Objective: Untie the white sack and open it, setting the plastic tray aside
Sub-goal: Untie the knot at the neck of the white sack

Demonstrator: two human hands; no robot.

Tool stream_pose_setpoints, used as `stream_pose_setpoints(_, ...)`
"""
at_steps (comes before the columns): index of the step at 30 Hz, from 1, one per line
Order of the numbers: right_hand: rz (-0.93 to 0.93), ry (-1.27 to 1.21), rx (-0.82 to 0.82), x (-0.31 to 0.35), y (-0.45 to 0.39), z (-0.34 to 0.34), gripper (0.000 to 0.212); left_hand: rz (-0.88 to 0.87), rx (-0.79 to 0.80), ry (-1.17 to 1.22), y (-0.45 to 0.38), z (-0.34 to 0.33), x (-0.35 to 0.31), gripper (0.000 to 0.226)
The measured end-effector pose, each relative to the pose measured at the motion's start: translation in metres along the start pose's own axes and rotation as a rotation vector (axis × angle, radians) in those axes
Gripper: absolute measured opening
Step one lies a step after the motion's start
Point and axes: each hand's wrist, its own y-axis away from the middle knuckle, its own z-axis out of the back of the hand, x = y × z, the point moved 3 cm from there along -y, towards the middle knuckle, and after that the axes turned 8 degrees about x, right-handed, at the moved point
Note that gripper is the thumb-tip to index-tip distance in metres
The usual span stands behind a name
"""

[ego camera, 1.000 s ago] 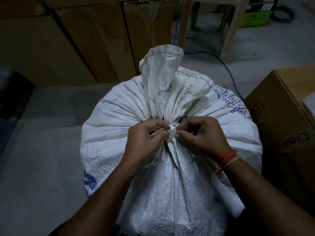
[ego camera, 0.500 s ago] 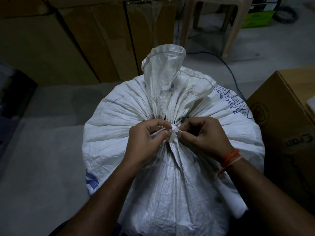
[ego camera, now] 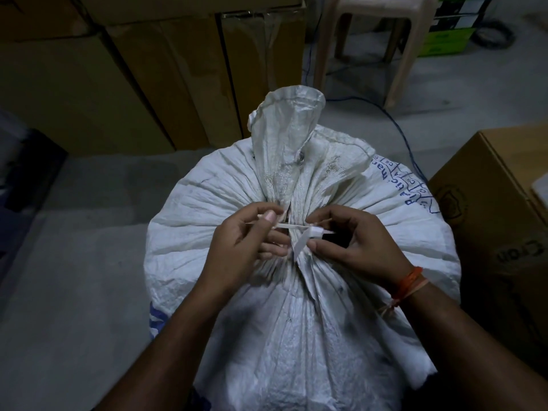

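At the far left a dark, soft-edged shape (ego camera: 26, 173) sits on the pale, grainy concrete floor (ego camera: 74, 277); what it is cannot be told. Behind it stand tall brown cardboard cartons (ego camera: 124, 84), flat-faced and matte, one with a glossy strip of clear tape down its seam.

The left hand (ego camera: 237, 247) hovers over the gathered neck of the white sack (ego camera: 296, 336), thumb and forefinger pinching a thin, stiff white plastic strip (ego camera: 289, 225) that runs level toward the other hand; its remaining fingers curl loosely underneath.

The sack fills the middle of the view, standing upright on the floor directly below the camera. It is woven plastic cloth, crinkled and slightly shiny, pleated into tight radiating folds where the neck is cinched. Above the cinch the loose mouth rises as a crumpled cone with a hemmed rim, and a small round metal eyelet (ego camera: 301, 157) shows at its base. Blue printed lettering curves along the sack's right shoulder and a blue patch shows low on its left side.

The right hand (ego camera: 361, 247) has its fingers curled, thumb and fingertips pinching a small, flat, angular white plastic tag (ego camera: 308, 237) at the strip's end, just against the cinched neck. An orange thread band (ego camera: 407, 284) circles that wrist.

Beyond, a beige plastic stool (ego camera: 394, 54) stands on smooth legs, a blue cable (ego camera: 397, 123) snakes across the floor, and a green box (ego camera: 447, 40) sits further back. A brown cardboard box (ego camera: 504, 218) with faint printing stands at the right.
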Motion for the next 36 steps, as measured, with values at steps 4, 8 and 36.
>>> stream_pose_setpoints(4,-0.018,-0.08,-0.018,0.001,0.001,-0.002,0.028,0.012,-0.067,-0.039,-0.001,0.006,0.003,0.01)
stream_pose_setpoints(8,-0.05,-0.187,-0.048,0.002,0.001,-0.005,0.027,0.002,-0.063,-0.069,-0.004,-0.001,0.007,0.004)
stream_pose_setpoints(36,-0.295,0.061,-0.415,0.011,0.063,0.029,0.01,-0.308,-0.392,-0.627,0.061,0.012,-0.021,0.023)
